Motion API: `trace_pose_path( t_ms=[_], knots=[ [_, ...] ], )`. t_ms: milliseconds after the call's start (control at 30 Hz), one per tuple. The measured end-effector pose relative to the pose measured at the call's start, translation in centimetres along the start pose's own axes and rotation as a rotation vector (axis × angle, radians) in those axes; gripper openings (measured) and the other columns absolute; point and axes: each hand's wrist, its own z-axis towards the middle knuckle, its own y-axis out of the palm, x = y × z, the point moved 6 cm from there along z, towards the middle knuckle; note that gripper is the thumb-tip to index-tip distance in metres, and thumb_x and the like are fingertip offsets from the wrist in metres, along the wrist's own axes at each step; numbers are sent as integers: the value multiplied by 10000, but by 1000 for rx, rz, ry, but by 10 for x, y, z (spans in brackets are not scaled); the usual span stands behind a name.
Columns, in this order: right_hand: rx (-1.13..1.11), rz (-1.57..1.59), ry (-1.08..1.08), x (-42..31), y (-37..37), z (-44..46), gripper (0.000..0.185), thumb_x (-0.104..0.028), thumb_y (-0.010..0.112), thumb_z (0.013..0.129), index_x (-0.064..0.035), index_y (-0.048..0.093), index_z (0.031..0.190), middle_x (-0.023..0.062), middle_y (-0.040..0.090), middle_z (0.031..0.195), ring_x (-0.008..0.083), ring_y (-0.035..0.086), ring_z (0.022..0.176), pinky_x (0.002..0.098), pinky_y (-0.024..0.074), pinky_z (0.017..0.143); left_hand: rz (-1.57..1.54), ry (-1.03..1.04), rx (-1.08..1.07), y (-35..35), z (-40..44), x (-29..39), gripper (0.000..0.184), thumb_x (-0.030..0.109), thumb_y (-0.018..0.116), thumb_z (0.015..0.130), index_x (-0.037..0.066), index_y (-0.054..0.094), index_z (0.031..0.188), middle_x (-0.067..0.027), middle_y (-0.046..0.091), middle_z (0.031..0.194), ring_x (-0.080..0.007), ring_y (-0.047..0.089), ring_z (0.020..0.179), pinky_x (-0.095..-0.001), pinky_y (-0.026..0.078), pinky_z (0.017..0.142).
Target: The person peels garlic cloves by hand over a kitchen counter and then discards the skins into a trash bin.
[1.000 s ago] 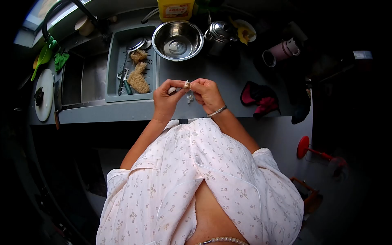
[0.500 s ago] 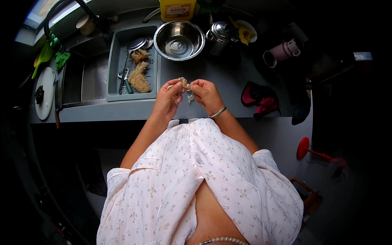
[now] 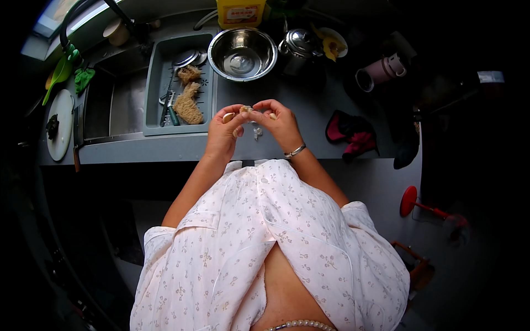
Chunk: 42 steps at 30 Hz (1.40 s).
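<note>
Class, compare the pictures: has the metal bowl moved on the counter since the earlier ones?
No. Judged against the grey tray, the metal bowl shows no visible shift; it sits at the tray's upper right corner, as before.

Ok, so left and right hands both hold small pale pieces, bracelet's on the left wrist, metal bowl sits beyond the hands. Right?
Not quite: the head view shows the bracelet on the right wrist. The rest stands: left hand and right hand hold small pale pieces, metal bowl beyond them.
</note>
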Motion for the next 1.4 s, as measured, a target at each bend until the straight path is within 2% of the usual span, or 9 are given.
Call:
trace_pose_path(
  t_ms=[167,367,667,767,833,933,1133,1233,1400],
  knots=[
    [72,-49,-94,1,0,3,242,-217,706,802,-9,657,916,-11,624,697,49,550,611,195,442,546,94,38,-28,5,-4,3,264,29,714,774,29,590,1007,-43,643,891,-80,578,710,-200,411,529],
    [-76,301,234,24,4,2,199,-201,659,849,-15,650,918,-23,624,726,68,557,626,206,454,568,99,39,-37,5,-5,3,279,6,708,763,23,584,1013,-50,642,888,-80,566,693,-200,406,526],
    [49,75,-13,8,6,-3,202,-199,652,864,0,646,894,0,626,732,76,570,663,193,463,634,52,3,-17,3,-5,1,224,-15,658,785,28,563,983,-70,641,889,-133,642,770,-210,405,514],
    [-27,158,-44,7,10,-5,236,-237,638,880,-1,647,872,-20,592,682,47,518,569,173,412,523,32,4,-17,4,-6,1,224,-20,653,782,27,558,979,-69,639,881,-130,637,760,-211,404,510],
    [-95,453,266,26,11,-6,249,-267,623,891,-23,650,851,-46,524,621,15,403,456,163,287,406,35,-9,-27,5,-6,1,244,-20,653,782,30,546,995,-68,636,872,-131,636,756,-208,402,508],
    [-107,650,339,28,12,-5,246,-296,619,891,-54,646,857,-57,464,592,9,294,395,172,173,364,16,-42,-19,1,-7,-1,275,-20,657,778,32,532,1018,-73,635,875,-132,635,751,-208,403,507],
    [-228,985,345,28,14,-4,193,-241,504,902,-73,572,838,-20,503,649,49,372,427,190,265,378,12,-29,4,-7,-6,-1,265,51,680,803,38,534,1024,-85,649,885,-117,638,758,-182,396,478],
    [22,961,405,22,10,-10,138,-187,464,870,-78,541,834,-2,512,660,59,409,449,201,303,389,-19,-45,-3,-6,-9,0,268,72,687,813,40,537,1031,-86,653,910,-127,648,789,-181,395,477],
    [-189,715,280,30,8,-8,163,-157,481,862,-54,571,950,10,558,711,51,424,474,183,320,412,-23,-52,-23,-8,-6,-4,234,61,674,824,46,550,1021,-81,655,927,-134,652,815,-184,400,478]
  ],
)
